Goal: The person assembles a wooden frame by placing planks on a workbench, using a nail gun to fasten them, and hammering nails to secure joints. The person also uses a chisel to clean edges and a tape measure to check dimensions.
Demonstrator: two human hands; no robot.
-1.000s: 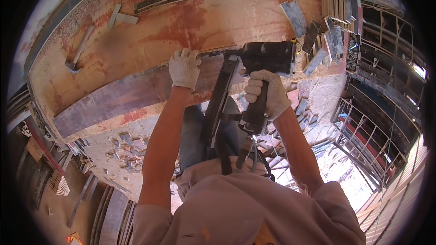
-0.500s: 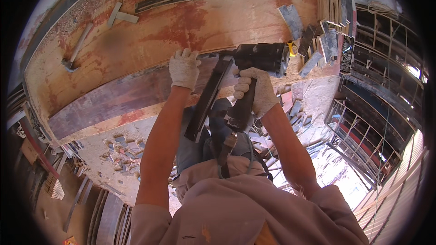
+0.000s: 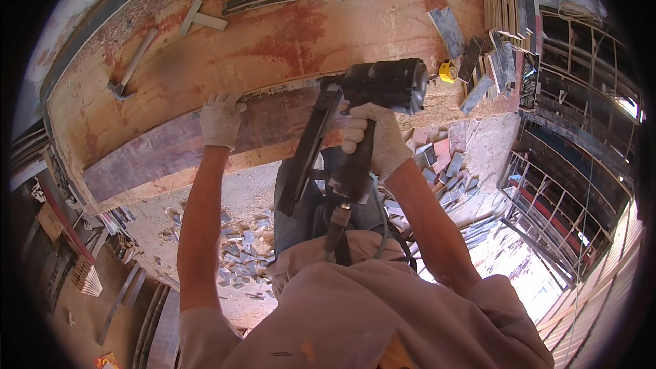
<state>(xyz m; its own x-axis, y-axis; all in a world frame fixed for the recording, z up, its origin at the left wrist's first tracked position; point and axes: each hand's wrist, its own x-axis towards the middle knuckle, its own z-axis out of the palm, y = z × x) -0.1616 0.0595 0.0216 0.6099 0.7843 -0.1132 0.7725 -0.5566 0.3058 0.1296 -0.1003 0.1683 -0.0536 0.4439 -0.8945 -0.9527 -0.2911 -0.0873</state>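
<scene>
Black nail gun (image 3: 359, 154) near view centre, right white-gloved hand (image 3: 381, 138) clamped on it; left white-gloved hand (image 3: 221, 121) well apart, 10 o'clock, on long flat brown plank (image 3: 266, 123), grip unclear; yellow tape measure (image 3: 447, 72), 2 o'clock.

Beyond the left hand (image 3: 222, 121) lies a hammer (image 3: 139, 57); beyond the right hand (image 3: 380, 138), a yellow tape measure (image 3: 448, 71) and wood scraps (image 3: 470, 60).
</scene>
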